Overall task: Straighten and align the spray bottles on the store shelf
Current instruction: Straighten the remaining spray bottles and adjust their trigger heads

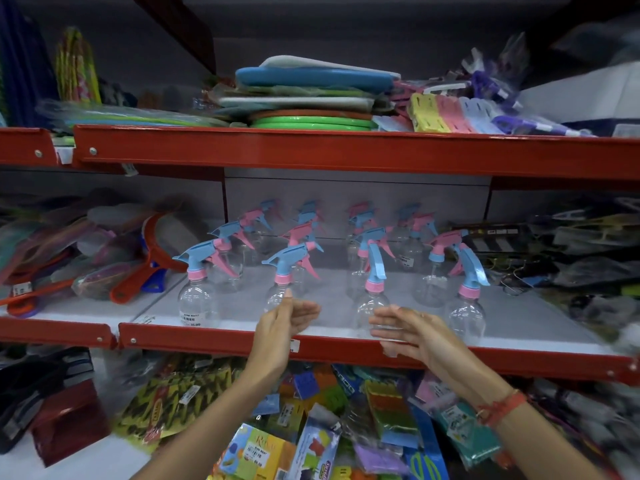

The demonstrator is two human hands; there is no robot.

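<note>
The middle shelf (346, 348) with its red front edge carries the spray bottles. They are clear, with pink and blue triggers, and they stand in four columns that run from the front to the back.

In the front row I count four. Bottle one (197, 299) is at 9 o'clock from the hands, and its blue nozzle points left. Bottle two (278, 292) is just behind the left hand, also with the nozzle to the left. Bottle three (372, 306) stands between the two hands and a little behind them. Bottle four (465, 313) is at 3 o'clock from the right hand; its blue trigger hangs down to the right. All four stand upright, but their heads do not turn the same way.

Behind them there are more rows, about three in each column. The back ones are blurred, so I cannot give the exact total.

The left hand (284, 323) is in front of bottle two. Its fingers (304, 311) are wide and a little curled, and they hold nothing; if they touch the bottle, I cannot tell. The right hand (408, 332) is just at 4 o'clock from bottle three, palm toward the left, fingers spread and holding nothing. On this wrist there is one red band (502, 407).

One red shelf above carries flat stacked goods. Below, many coloured packets lie mixed.
</note>
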